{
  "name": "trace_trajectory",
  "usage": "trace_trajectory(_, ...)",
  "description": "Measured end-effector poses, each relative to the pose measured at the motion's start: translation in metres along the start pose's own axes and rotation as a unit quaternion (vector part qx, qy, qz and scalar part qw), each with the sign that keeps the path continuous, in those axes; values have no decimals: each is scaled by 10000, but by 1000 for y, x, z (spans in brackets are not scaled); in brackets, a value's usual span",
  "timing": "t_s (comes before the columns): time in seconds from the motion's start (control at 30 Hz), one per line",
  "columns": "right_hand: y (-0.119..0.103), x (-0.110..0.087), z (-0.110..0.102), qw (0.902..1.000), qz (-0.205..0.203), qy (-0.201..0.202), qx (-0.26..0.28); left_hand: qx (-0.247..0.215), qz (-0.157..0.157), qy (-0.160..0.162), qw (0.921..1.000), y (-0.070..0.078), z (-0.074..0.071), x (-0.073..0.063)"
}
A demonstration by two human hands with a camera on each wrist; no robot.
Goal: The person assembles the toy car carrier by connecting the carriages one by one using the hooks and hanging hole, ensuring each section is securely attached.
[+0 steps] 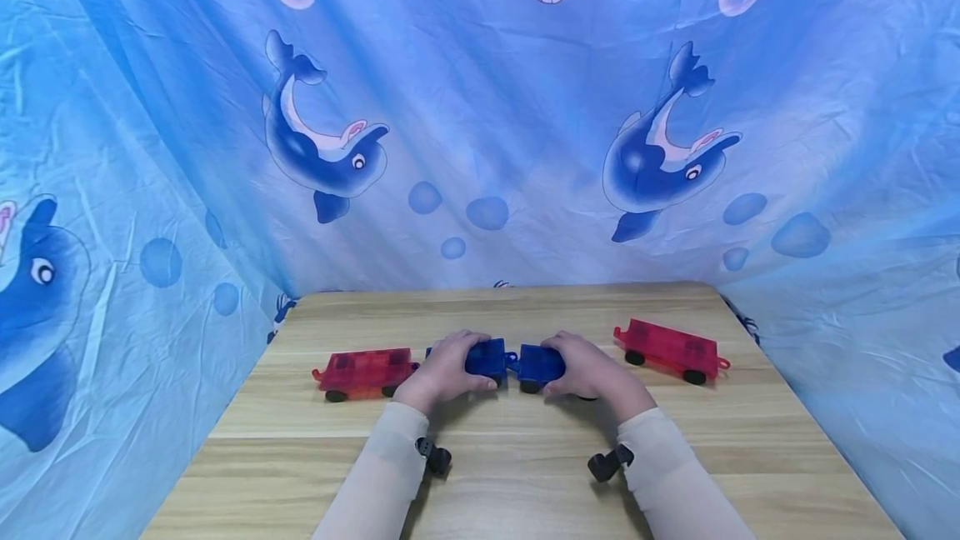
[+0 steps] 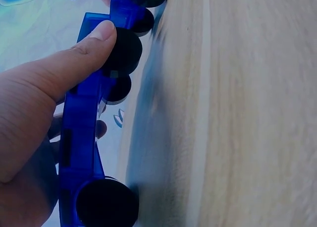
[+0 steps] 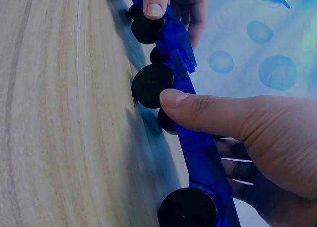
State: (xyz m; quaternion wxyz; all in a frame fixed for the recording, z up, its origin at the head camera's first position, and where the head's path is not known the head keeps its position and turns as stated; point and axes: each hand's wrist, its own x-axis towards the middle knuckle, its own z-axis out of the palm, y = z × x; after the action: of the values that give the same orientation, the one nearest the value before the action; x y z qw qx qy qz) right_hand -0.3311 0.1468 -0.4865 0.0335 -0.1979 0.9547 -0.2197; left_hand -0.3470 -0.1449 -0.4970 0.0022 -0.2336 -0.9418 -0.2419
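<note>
Two translucent blue toy wagons with black wheels stand end to end at the middle of the table. My left hand (image 1: 452,367) grips the left blue wagon (image 1: 487,358), fingers over the far side and thumb on the near side by a wheel (image 2: 121,51). With the same kind of hold, my right hand (image 1: 588,369) grips the right blue wagon (image 1: 540,363), thumb beside its front wheel (image 3: 153,86). Between the hands the wagons' coupling ends (image 1: 512,361) overlap in the head view. The hands hide much of both wagons.
A red toy wagon (image 1: 367,372) stands left of the left blue wagon, its end right at that wagon's end. Another red wagon (image 1: 667,348) sits angled at the right, apart from the others. Behind the wooden table (image 1: 510,473) hangs a blue dolphin-print curtain (image 1: 480,132).
</note>
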Motion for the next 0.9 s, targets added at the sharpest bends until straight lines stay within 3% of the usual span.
trace_trajectory(0.63, 1, 0, 2, 9999, 51, -25, 101, 24, -132, 28, 9999, -3, -4, -2)
trace_trajectory(0.9, 0, 0, 1, 9999, 39, -18, 127, 25, -24, 3, 10000, -2, -5, -2)
